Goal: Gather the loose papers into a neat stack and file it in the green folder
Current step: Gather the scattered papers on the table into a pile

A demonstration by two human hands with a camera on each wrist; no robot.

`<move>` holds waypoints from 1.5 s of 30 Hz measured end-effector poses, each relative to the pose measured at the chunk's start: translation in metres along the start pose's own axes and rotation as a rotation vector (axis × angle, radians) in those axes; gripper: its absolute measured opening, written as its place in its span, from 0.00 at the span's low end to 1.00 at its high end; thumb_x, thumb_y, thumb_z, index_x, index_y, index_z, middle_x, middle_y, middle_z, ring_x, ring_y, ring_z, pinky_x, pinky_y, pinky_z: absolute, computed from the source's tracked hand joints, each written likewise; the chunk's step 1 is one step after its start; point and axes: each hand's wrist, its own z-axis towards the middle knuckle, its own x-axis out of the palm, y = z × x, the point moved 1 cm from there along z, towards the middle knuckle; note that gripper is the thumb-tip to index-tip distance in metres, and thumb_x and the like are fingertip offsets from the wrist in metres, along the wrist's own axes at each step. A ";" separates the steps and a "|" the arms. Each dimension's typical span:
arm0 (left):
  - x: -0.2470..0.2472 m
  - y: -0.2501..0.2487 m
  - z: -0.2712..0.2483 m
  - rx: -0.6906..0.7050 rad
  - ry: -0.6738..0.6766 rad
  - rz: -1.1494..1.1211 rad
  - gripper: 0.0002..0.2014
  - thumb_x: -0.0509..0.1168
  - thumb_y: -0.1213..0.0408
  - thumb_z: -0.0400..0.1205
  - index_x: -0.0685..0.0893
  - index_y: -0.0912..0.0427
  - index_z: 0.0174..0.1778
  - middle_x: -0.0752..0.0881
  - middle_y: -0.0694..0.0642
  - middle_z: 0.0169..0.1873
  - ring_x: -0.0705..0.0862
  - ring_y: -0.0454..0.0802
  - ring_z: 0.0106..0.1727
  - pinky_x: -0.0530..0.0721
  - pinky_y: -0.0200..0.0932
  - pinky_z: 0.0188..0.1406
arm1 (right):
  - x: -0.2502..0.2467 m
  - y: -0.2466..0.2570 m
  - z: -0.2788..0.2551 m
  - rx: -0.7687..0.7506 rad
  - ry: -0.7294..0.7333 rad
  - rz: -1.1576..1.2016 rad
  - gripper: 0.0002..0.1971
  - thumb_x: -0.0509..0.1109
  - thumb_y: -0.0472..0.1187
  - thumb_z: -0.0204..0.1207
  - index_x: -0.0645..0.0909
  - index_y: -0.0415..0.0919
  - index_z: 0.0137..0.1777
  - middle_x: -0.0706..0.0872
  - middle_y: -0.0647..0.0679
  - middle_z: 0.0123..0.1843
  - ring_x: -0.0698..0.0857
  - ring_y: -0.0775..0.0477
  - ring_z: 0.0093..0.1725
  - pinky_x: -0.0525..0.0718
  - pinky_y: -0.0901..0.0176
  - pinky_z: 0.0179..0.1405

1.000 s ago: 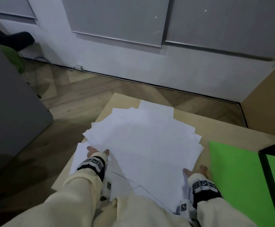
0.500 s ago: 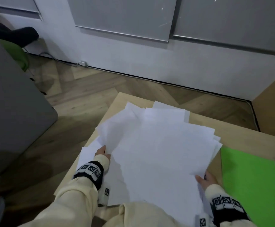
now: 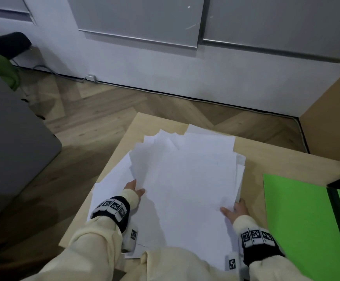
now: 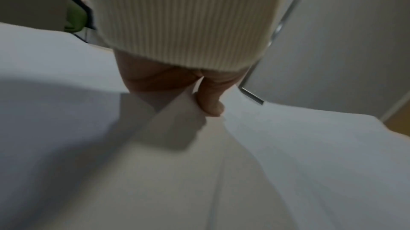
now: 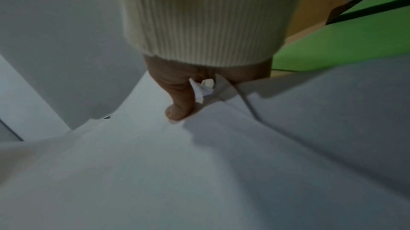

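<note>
A loose pile of white papers (image 3: 187, 179) lies fanned on the pale wooden table (image 3: 286, 161), its far corners still splayed. My left hand (image 3: 134, 188) grips the pile's left edge, thumb on top and fingers hidden beneath the sheets; the left wrist view shows the thumb (image 4: 209, 104) pressed on paper (image 4: 288, 146). My right hand (image 3: 235, 209) grips the right edge the same way, thumb (image 5: 180, 100) on the papers (image 5: 199, 163). The green folder (image 3: 299, 224) lies open flat on the table to the right, also seen as the green folder (image 5: 346, 40).
A few sheets (image 3: 112, 183) stay flat under my left wrist, one overhanging the table's left edge. A black strip (image 3: 339, 220) runs down the folder's middle. A grey panel (image 3: 13, 149) stands at the left over wood floor (image 3: 104, 114); a white wall lies beyond.
Both hands have pushed inward from the pile's outer edges, narrowing the spread sheets into a tighter pile. The sheets' sides have lifted between my thumbs and fingers.
</note>
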 end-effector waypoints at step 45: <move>-0.010 0.004 -0.019 -0.012 -0.217 -0.056 0.10 0.74 0.73 0.69 0.81 0.56 0.27 0.78 0.50 0.22 0.80 0.54 0.36 0.81 0.39 0.49 | -0.031 0.010 -0.045 0.446 0.043 0.102 0.38 0.67 0.45 0.78 0.52 0.26 0.79 0.59 0.36 0.82 0.63 0.39 0.81 0.64 0.53 0.76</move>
